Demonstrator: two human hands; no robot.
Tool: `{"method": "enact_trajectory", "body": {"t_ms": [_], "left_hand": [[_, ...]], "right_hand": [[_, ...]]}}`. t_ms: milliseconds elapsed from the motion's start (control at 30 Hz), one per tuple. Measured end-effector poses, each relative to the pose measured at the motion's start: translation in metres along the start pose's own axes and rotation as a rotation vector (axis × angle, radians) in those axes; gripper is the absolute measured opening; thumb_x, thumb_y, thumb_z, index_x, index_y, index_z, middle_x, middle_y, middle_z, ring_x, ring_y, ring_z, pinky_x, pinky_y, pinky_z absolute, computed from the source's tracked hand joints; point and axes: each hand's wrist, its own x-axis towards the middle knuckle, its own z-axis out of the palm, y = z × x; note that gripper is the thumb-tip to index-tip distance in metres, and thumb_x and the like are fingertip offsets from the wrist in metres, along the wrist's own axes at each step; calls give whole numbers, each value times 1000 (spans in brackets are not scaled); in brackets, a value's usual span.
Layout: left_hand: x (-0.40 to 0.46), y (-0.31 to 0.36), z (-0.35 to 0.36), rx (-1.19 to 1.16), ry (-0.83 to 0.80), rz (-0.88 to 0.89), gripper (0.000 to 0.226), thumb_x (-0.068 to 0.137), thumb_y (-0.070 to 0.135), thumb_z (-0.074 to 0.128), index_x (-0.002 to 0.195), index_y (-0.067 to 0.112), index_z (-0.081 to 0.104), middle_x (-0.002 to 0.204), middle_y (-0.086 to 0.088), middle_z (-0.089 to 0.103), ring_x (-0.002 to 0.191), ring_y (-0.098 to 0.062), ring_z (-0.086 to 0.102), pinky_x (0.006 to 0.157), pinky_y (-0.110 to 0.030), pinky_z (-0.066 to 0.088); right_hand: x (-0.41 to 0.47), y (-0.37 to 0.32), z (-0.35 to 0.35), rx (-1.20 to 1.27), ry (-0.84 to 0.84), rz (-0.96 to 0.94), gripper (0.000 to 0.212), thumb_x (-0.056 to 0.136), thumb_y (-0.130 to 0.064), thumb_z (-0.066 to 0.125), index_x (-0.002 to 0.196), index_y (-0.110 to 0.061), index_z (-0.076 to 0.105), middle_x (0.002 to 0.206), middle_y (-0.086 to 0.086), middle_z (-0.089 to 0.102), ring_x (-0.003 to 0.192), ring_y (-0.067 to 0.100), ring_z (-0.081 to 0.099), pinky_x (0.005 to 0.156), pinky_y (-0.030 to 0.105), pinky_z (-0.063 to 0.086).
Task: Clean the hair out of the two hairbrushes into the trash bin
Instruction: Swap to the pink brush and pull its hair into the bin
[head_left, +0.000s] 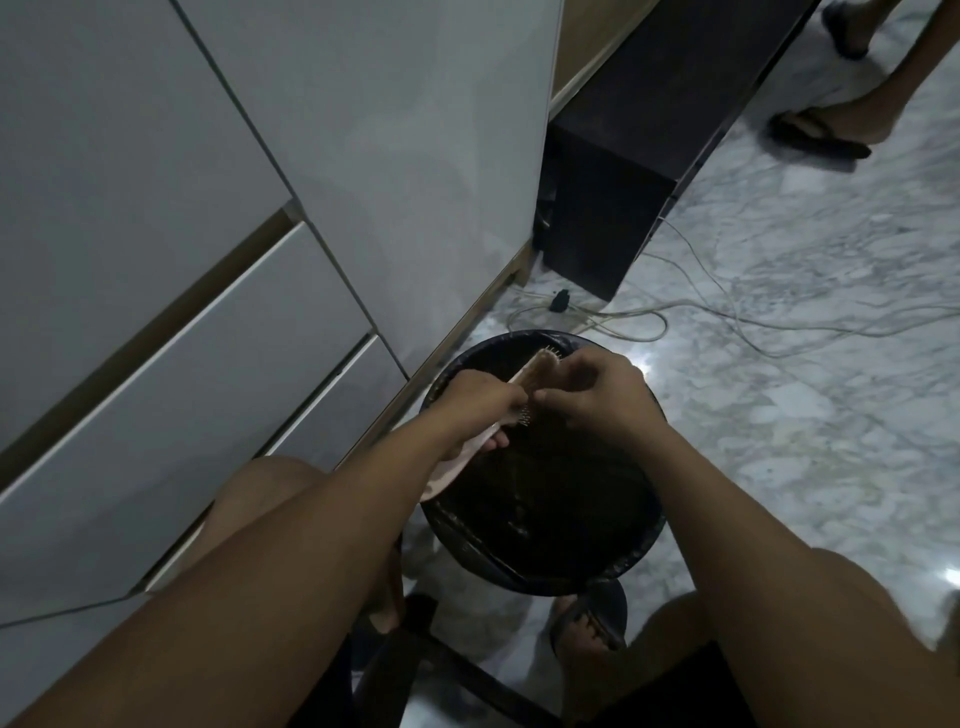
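Both hands work over the trash bin (540, 566): left hand (480, 400) grips the hairbrush (457, 460), right hand (592, 395) pinches at its bristles, next likely pulling hair free to drop.

Both hands work over the black-lined trash bin (540, 525). The left hand (480, 397) grips a pale hairbrush (171, 371) by its middle, its handle sticking out below the fingers. The right hand (592, 392), fingers curled, pinches at the bristles just beside the left fingers. White cables (691, 312) trail across the marble floor (805, 415) beyond.
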Motion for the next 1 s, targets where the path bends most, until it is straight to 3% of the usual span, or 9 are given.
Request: {"method": "enact_trajectory", "body": {"t_ms": [133, 267, 367, 500, 600, 667, 800, 1000], "left_hand": [[3, -1, -3, -17, 61, -27, 28, 90, 21, 62, 107, -2, 66, 81, -13, 69, 56, -21, 61, 49, -28, 45], [10, -5, -11, -37, 176, -72, 40, 91, 21, 61, 120, -7, 60, 74, -15, 63, 52, -21, 59, 42, -26, 42], [10, -4, -13, -50, 172, -59, 41, 90, 21, 62, 121, -6, 60, 76, -13, 63, 51, -19, 59, 41, -25, 42], [3, -1, -10, -47, 108, -38, 38, 87, 24, 64, 116, 0, 64, 84, -11, 68, 58, -21, 62, 47, -26, 45], [-5, 2, -7, 5, 88, -11, 35, 84, 33, 65, 108, 8, 67, 90, -10, 71, 66, -22, 65, 53, -28, 47], [-10, 3, -6, 40, 62, 21, 32, 86, 33, 63, 106, 10, 68, 93, -9, 70, 68, -21, 64, 57, -28, 48], [-14, 3, -4, 59, 55, 67, 34, 88, 40, 62, 103, 10, 69, 90, -8, 70, 63, -20, 62, 56, -27, 46], [-13, 2, -6, 103, 82, 77, 56, 82, 66, 58, 89, 12, 70, 82, -8, 74, 55, -19, 65, 52, -24, 47]], "right_hand": [[8, 2, -5, -10, 194, 95, 4, 78, -10, 77, 80, -13, 74, 78, 4, 71, 60, 9, 65, 51, 11, 46], [14, 5, -17, 52, 340, 184, 11, 75, -7, 75, 69, -16, 72, 73, -2, 69, 76, 11, 66, 61, 16, 45], [14, 8, -20, 73, 394, 225, 10, 74, -5, 71, 71, -14, 70, 74, -1, 69, 79, 14, 66, 60, 20, 46], [12, 8, -14, 116, 187, 200, 14, 74, -4, 69, 82, -16, 67, 84, 5, 69, 73, 21, 68, 66, 32, 58], [10, 4, -5, 268, -10, 175, 35, 75, -8, 76, 105, -17, 62, 101, 6, 67, 86, 24, 69, 66, 37, 61], [8, 3, 0, 285, -39, 103, 36, 79, -10, 76, 111, -18, 62, 105, 6, 67, 90, 23, 68, 61, 33, 60], [7, 2, 3, 179, 61, 27, 16, 85, -2, 69, 98, -12, 72, 95, 9, 71, 75, 19, 69, 56, 26, 59], [2, -2, 0, 92, -65, -100, 23, 86, 0, 66, 104, -10, 76, 92, 4, 75, 78, 9, 69, 66, 9, 53]]}}
